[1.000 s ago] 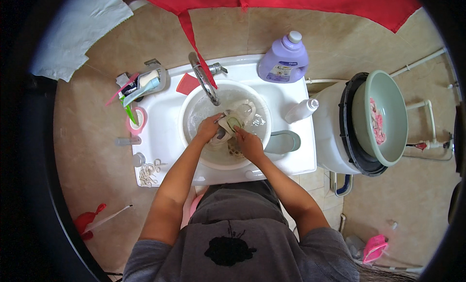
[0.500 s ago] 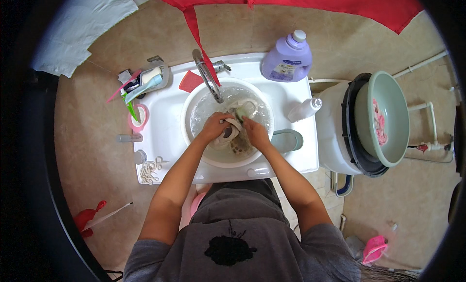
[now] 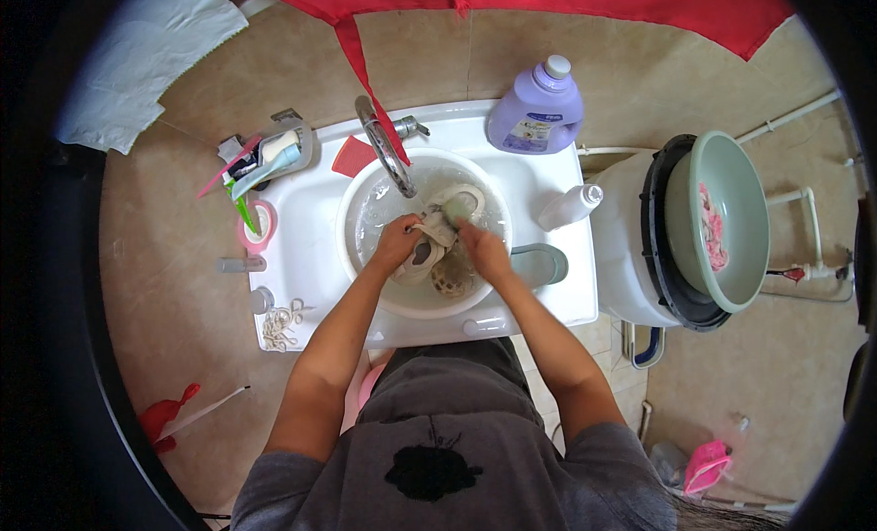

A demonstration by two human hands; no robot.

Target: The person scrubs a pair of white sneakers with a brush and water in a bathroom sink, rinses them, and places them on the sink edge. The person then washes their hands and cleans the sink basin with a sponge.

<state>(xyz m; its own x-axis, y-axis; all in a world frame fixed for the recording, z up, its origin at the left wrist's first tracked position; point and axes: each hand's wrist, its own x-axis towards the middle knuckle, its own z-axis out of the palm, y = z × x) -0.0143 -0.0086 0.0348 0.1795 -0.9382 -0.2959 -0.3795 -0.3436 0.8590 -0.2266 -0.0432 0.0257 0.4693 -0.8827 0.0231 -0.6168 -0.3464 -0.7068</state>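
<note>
A white basin (image 3: 345, 222) of cloudy water stands in the sink under the tap (image 3: 384, 147). Inside it lies a pale beige shoe (image 3: 422, 255), partly in the water. My left hand (image 3: 396, 242) is closed on the shoe's upper on the basin's left side. In my right hand (image 3: 485, 251) is a brush with a pale green head (image 3: 456, 211), held against the shoe; its handle is mostly hidden by the fingers. Below them a brown patterned shoe sole (image 3: 453, 275) shows in the water. Whether it belongs to a second shoe I cannot tell.
A purple detergent jug (image 3: 537, 111), a white bottle (image 3: 572, 207) and a grey-green insole-like piece (image 3: 541, 265) are right of the basin. White laces (image 3: 282, 324) lie at the sink's left front. A green basin (image 3: 744, 225) with pink cloth rests on a lidded barrel.
My right hand has shifted slightly with the brush over the shoe. The left hand keeps its grip, and more of the pale shoe beyond the hands shows now.
</note>
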